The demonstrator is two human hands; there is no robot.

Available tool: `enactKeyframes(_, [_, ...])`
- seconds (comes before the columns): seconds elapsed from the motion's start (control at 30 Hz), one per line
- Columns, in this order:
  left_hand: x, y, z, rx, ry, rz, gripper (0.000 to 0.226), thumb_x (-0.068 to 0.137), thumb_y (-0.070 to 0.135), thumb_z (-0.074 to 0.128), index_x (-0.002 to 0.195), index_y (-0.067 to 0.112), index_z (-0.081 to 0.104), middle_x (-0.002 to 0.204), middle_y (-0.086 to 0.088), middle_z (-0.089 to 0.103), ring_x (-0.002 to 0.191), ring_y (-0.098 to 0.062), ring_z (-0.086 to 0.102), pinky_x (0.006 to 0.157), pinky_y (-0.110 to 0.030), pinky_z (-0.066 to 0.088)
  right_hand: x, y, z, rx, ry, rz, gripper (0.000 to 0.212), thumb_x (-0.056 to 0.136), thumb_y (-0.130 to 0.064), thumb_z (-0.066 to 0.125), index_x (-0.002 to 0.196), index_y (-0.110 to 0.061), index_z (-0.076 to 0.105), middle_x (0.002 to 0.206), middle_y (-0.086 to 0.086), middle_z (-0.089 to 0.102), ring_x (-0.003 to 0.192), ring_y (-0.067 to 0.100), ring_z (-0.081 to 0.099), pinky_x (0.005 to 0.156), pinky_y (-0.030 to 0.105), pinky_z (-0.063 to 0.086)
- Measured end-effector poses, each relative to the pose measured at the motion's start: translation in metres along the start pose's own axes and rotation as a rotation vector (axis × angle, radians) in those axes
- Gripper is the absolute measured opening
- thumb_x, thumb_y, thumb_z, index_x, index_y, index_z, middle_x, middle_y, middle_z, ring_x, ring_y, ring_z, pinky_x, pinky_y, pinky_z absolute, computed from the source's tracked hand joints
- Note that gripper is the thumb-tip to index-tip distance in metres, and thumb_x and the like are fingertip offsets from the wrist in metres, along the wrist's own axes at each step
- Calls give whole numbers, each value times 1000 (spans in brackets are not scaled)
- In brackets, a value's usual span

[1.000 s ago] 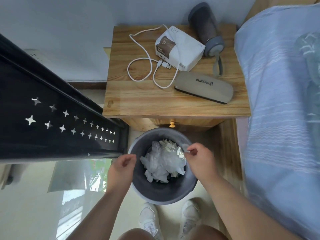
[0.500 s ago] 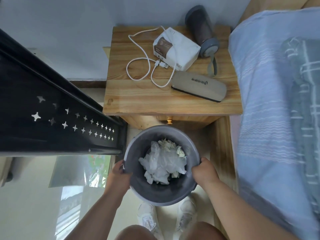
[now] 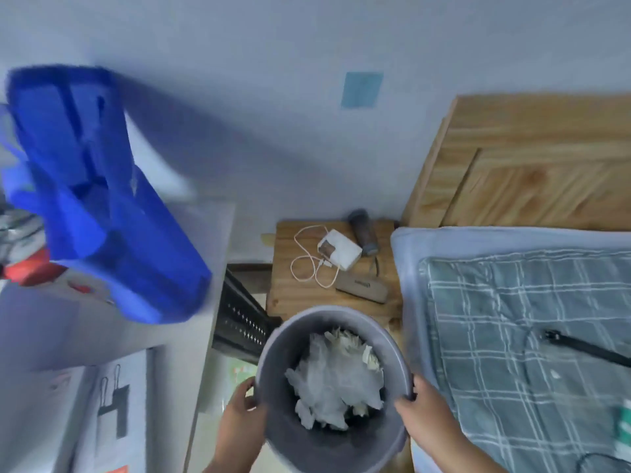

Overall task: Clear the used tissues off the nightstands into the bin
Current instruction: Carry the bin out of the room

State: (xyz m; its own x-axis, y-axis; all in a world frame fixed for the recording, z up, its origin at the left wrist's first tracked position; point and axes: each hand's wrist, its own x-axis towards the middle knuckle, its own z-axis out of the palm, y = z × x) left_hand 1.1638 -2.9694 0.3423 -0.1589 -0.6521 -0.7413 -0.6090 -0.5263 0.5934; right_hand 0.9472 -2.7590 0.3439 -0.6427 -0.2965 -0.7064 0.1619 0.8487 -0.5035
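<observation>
The bin [image 3: 273, 373] is gripped by its rim between the left hand [image 3: 240, 413] and right hand [image 3: 421, 409], fingers [image 3: 403, 401] curled over opposite sides, with the tissues [image 3: 336, 380] heaped inside and the nightstand surface [image 3: 290, 297] just beyond its far rim.

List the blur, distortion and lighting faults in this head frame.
Head view: motion blur smears the blue bag at left most heavily. Head view: the bin, the tissues and the left hand and right hand gripping its rim are soft but readable. Head view: the wide-angle lens bows the bed edge. Head view: the light is dim and bluish, with no glare visible.
</observation>
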Motion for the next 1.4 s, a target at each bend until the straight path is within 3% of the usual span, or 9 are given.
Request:
enactKeyframes(0.13, [-71, 68, -34, -3, -20, 152, 58, 50, 23, 81, 108, 23, 72, 77, -1, 82, 65, -23, 74, 73, -44, 64, -76, -52, -68, 16, 16, -75, 34, 85, -24, 67, 116, -37, 61, 97, -9, 73, 87, 7, 69, 71, 26, 51])
enactKeyframes(0.23, [-108, 108, -57, -14, -62, 259, 65, 36, 29, 71, 100, 21, 68, 81, -6, 80, 76, -30, 72, 83, -56, 61, -131, -78, -102, 56, 57, -125, 31, 83, -26, 69, 113, -34, 66, 99, -11, 75, 85, 6, 71, 70, 26, 52])
enactKeyframes(0.4, [-151, 163, -83, 41, -243, 407, 48, 53, 12, 66, 100, 17, 59, 76, -5, 78, 67, -28, 71, 66, -55, 63, -202, -94, -126, 160, 225, -226, 16, 82, -19, 68, 93, -30, 72, 74, -14, 78, 63, 1, 71, 67, 32, 57])
enactKeyframes(0.5, [-165, 185, -95, 41, -337, 456, 48, 55, 9, 62, 102, 17, 61, 78, -6, 79, 75, -35, 77, 69, -63, 65, -239, -96, -120, 285, 319, -242, 19, 80, -25, 65, 95, -31, 73, 76, -10, 79, 64, 6, 72, 67, 35, 57])
enactKeyframes(0.67, [-171, 189, -108, 48, -572, 462, 46, 57, 6, 62, 102, 18, 61, 76, -3, 75, 62, -26, 73, 60, -59, 64, -312, -73, -66, 655, 435, -180, 34, 81, -22, 73, 98, -51, 68, 86, -14, 78, 74, 11, 77, 61, 38, 62])
enactKeyframes(0.83, [-204, 150, -111, 258, -756, 463, 37, 58, 6, 66, 83, 33, 66, 81, -3, 78, 67, -27, 77, 65, -60, 65, -394, -18, 6, 1022, 568, -10, 43, 67, -39, 76, 95, -66, 60, 87, -16, 78, 78, 18, 80, 63, 41, 66])
enactKeyframes(0.97, [-254, 107, -92, 472, -917, 466, 42, 76, -9, 66, 103, 23, 64, 86, -7, 79, 72, -31, 78, 58, -49, 65, -471, 43, 44, 1089, 711, 96, 42, 81, -20, 67, 111, -50, 59, 82, -12, 78, 72, 17, 79, 57, 34, 64])
enactKeyframes(1.1, [-324, 47, -62, 685, -1115, 511, 48, 83, -17, 59, 113, 21, 63, 88, -12, 79, 78, -33, 75, 60, -47, 65, -561, 108, 87, 1171, 953, 193, 43, 78, -17, 65, 102, -52, 62, 83, -12, 78, 72, 15, 77, 63, 41, 67])
enactKeyframes(1.4, [-528, -189, -46, 1231, -1651, 553, 63, 81, -4, 63, 102, 53, 75, 95, 5, 81, 84, -24, 81, 62, -41, 67, -792, 255, 266, 1487, 1412, 449, 53, 64, -22, 66, 113, -41, 68, 99, -1, 81, 90, 20, 79, 76, 46, 67])
